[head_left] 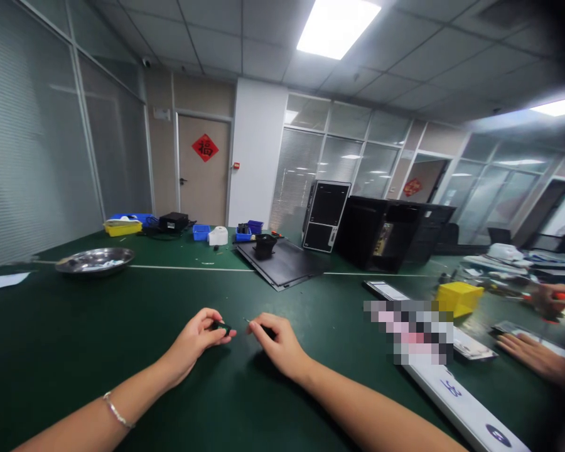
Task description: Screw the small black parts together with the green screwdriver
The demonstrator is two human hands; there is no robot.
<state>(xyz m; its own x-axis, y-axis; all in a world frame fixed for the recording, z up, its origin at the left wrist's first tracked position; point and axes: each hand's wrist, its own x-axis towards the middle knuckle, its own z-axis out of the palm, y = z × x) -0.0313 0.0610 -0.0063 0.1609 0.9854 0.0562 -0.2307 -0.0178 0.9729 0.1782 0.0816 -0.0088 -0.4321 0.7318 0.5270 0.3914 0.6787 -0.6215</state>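
Over the dark green surface (98, 339), I have the left hand (191, 342), fingers (211, 317) pinched closed on a small dark green part (222, 327). Just beside it, the right hand (277, 344) has its fingers (263, 321) pressed around a slim black tool with a thin metal tip (267, 331).

Black panel (282, 267) as reference. Left hand (193, 339) and right hand (277, 344) have an open path to it across the green mat (122, 333). Right of panel, black tower case (381, 235), yellow bin (459, 298), white strip (461, 402) and a co-worker's hand (550, 300) obstruct. Far left of panel: steel bowl (95, 260).
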